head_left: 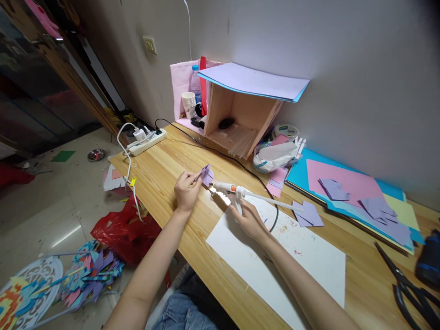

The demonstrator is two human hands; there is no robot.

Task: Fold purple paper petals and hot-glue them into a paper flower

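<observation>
Between its thumb and fingers, my left hand (pixel 187 190) pinches a folded piece of purple paper (pixel 206 175) above the wooden table. My right hand (pixel 250 219) is wrapped round the handle of a white hot glue gun (pixel 240 194). The gun's nozzle points left, close to the lower edge of the purple paper; whether they touch I cannot tell. A long translucent glue stick (pixel 275 200) sticks out of the back of the gun. Under the right hand lies a white sheet (pixel 309 259) with coloured specks and stains.
A power strip (pixel 147 141) sits at the table's far left, its black cord (pixel 220 151) running to the gun. Open black scissors (pixel 400 279) lie at right. Purple pieces (pixel 307 214) and stacked coloured paper (pixel 343 174) lie along the wall, beside a box shelf (pixel 240 114).
</observation>
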